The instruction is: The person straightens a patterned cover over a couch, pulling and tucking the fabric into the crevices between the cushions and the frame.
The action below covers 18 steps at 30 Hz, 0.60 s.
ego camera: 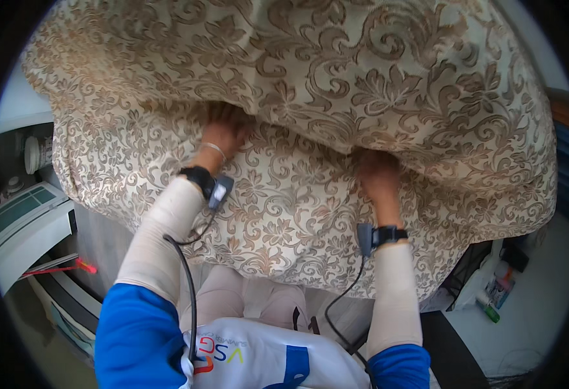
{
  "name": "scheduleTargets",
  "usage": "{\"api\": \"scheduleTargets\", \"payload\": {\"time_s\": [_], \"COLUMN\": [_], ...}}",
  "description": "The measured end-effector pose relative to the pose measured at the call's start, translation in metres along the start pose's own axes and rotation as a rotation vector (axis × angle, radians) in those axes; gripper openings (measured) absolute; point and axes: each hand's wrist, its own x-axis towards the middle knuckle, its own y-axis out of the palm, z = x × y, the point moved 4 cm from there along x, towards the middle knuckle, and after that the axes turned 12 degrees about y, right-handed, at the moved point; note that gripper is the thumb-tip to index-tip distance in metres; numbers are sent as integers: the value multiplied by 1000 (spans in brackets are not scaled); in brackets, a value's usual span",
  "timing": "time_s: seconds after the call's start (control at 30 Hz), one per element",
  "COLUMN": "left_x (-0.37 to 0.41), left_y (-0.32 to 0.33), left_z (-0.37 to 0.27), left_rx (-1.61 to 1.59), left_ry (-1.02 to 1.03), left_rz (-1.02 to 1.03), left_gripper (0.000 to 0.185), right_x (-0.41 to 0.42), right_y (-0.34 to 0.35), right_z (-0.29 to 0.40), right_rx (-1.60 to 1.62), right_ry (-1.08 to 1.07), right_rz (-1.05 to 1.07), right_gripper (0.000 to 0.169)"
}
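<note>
A large beige cloth with a brown floral scroll pattern point(274, 209) spreads before me, its upper part raised in a billowing fold point(313, 73). My left hand point(227, 129) lies at the fold's lower edge, left of the middle, fingertips in shadow. Farther right, my right hand point(379, 170) reaches to the same edge, its fingers blurred and partly covered by the fold. Whether either hand grips the cloth is not clear. Both wrists carry black straps with small cabled devices.
At the left stand a white container point(34, 154) and a white unit with a greenish panel point(24, 209); a red-ended object point(86, 265) lies lower. A white surface point(532, 301) at the right bears a green-capped bottle point(488, 307) and other small items. Cables hang from both wrists.
</note>
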Motion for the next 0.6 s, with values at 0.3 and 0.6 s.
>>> {"api": "scheduleTargets", "payload": {"time_s": [0.3,0.6], "left_x": [14,64], "left_y": [-27,-4], "left_z": [-62,-73], "left_rx": [-285,-204], "left_ry": [101,295], "left_rz": [119,484], "left_gripper": [28,44], "right_x": [-36,32], "right_y": [6,35], "right_z": [39,31], "right_rx": [174,92], "right_ry": [22,128], "right_rz": [-225,321], "right_gripper": [25,34]}}
